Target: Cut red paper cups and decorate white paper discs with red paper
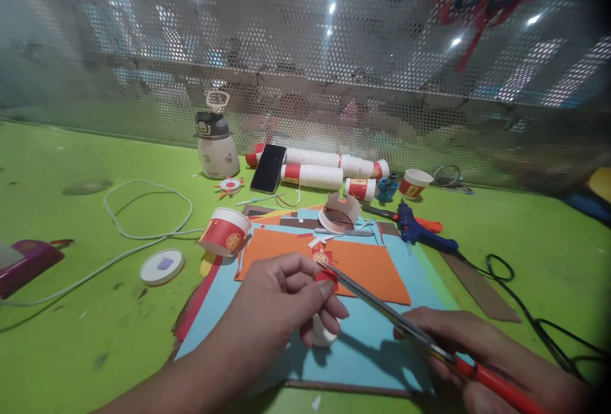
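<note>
My left hand (296, 293) pinches a small red paper piece (322, 256) with a gold round pattern between thumb and fingers. From the right, scissors (396, 318) with long silver blades and red handles reach in, their tips at the paper piece. My right hand (477, 344) is closed round them near the handles. A white rounded thing (324, 336) shows just under my left fingers, partly hidden by them; I cannot tell whether they touch it. Below both hands lie an orange sheet (372, 268) and a light blue sheet (229, 331).
A cut paper cup (340, 213) and small scraps lie on the sheets. Left are a red and white paper cup (226, 231) and a white lid (162, 267). A blue glue gun (420, 229) with its cord lies right. Behind are a phone (268, 169), stacked cups (312, 176) and a bottle (217, 150).
</note>
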Demonstrator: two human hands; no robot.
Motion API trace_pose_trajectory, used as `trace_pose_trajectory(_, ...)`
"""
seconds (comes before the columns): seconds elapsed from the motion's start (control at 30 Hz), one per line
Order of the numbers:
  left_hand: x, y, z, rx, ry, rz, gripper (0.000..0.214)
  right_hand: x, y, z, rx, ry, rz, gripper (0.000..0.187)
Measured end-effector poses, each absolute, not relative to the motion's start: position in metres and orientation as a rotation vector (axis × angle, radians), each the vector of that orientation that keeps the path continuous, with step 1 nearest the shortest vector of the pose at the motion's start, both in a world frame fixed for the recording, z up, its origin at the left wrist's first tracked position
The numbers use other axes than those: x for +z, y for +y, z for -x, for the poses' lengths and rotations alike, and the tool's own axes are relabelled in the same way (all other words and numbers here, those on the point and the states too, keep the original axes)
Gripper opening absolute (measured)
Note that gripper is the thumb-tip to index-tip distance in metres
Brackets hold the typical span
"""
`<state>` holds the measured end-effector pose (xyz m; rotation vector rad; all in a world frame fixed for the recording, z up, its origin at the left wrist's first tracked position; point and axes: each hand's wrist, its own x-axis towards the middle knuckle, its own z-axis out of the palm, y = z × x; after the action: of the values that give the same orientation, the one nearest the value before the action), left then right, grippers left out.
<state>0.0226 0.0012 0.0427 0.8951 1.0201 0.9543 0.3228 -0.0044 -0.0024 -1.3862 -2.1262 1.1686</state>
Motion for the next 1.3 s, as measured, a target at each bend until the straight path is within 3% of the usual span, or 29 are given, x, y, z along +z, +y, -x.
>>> trace_pose_trajectory(0.33, 0.04, 0.0, -0.022, 0.943, 1.001, -0.925, 0.03, 0.03, -0.013, -0.307, 1.114, -2.222, 1.293, 0.055)
trace_pose_trajectory(0.7, 0.038, -0.001, -0.022, 0.958, 0.999, -0.904, 0.027, 0.029, -0.018, -0.308, 1.072, -2.244, 1.294, 0.057)
trace_pose_trajectory(1.13, 0.042, -0.001, -0.021, 0.934, 1.005, -0.919, 0.026, 0.01, -0.006, -0.311, 1.257, -2.194, 1.254, 0.055)
trace_pose_trajectory(1.3, 0.039, -0.002, -0.02, 0.92, 0.998, -0.934, 0.025, 0.021, -0.009, -0.315, 1.166, -2.273, 1.248, 0.053)
